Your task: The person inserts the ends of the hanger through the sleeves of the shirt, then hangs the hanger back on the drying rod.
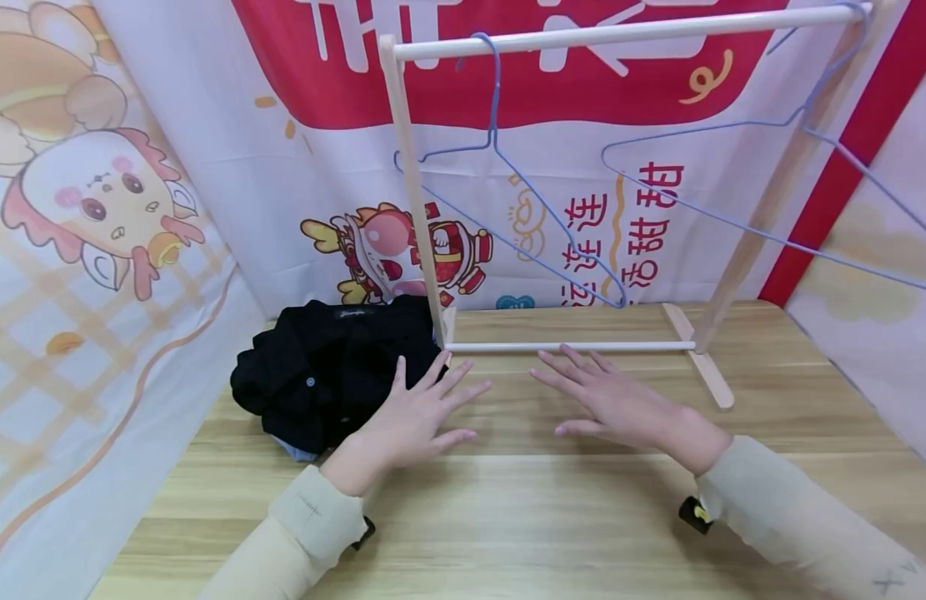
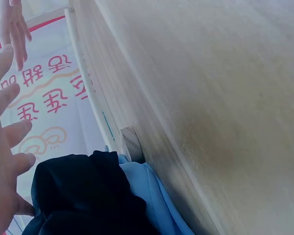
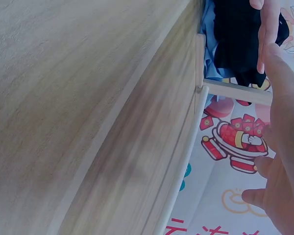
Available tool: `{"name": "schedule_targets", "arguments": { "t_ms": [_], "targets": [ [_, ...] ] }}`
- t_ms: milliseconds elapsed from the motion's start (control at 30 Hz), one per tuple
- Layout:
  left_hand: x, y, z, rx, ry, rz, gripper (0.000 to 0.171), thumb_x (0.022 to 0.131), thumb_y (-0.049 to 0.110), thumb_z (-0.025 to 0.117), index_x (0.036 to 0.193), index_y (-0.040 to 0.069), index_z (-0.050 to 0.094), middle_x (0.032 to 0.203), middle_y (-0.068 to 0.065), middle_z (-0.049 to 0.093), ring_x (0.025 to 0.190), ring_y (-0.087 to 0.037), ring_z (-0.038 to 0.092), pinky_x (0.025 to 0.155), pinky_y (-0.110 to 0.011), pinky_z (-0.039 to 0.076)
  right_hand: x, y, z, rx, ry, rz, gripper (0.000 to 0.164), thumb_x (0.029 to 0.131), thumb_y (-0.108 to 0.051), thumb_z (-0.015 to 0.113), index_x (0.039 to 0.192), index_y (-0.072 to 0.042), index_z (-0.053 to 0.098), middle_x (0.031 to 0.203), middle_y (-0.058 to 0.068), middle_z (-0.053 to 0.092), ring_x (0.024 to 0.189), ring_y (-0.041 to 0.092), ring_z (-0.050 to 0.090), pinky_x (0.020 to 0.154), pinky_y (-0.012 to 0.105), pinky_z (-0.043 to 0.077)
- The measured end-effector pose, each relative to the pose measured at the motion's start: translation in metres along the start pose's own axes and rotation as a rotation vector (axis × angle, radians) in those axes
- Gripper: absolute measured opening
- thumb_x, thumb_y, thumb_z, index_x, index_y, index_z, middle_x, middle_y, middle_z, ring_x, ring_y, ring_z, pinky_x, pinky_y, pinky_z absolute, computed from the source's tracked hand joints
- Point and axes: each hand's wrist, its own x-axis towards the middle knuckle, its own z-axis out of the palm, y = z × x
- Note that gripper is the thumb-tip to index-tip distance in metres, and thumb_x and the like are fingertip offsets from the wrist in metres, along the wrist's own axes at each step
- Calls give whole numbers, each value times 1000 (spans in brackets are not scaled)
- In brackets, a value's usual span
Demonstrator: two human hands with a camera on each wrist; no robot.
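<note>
My left hand hovers over the wooden table with its fingers spread, just right of a heap of black clothing. The heap shows small buttons, and light blue cloth peeks out underneath it. To the right, my right hand is also spread and holds nothing, in front of the rack's low white bar. Two blue wire hangers hang from the rack's top rail: one hanger on the left, another hanger at the right end. Neither carries any cloth.
The rack's left post rises beside the black heap, and its right foot lies on the table. Printed cloth walls close in the left, back and right sides.
</note>
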Motion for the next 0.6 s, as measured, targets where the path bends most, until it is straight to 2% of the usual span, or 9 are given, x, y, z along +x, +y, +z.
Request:
{"name": "schedule_targets", "arguments": {
  "t_ms": [267, 400, 600],
  "targets": [
    [-13, -3, 0, 25, 54, 47, 64, 101, 51, 60, 159, 33, 39, 167, -3, 29, 155, -32, 14, 110, -78, 13, 0, -4, -3, 12, -2, -2, 79, 100, -60, 53, 163, -20, 28, 168, 11, 20, 152, 41, 17, 118, 62, 16],
    [-19, -5, -7, 27, 90, 56, 62, 101, 50, 61, 157, 30, 43, 165, -2, 32, 153, -34, 22, 112, -75, 17, 1, -4, -5, 32, -4, 12, 80, 100, -58, 56, 163, -19, 28, 168, 11, 20, 153, 40, 14, 119, 61, 14],
    [-24, -8, -19, 57, 117, 67, 61, 102, 53, 57, 156, 30, 45, 164, -1, 35, 151, -33, 27, 114, -70, 21, 5, -4, -10, 51, 0, 23, 80, 100, -56, 57, 163, -17, 29, 168, 11, 20, 153, 40, 14, 119, 62, 14]
  ]
}}
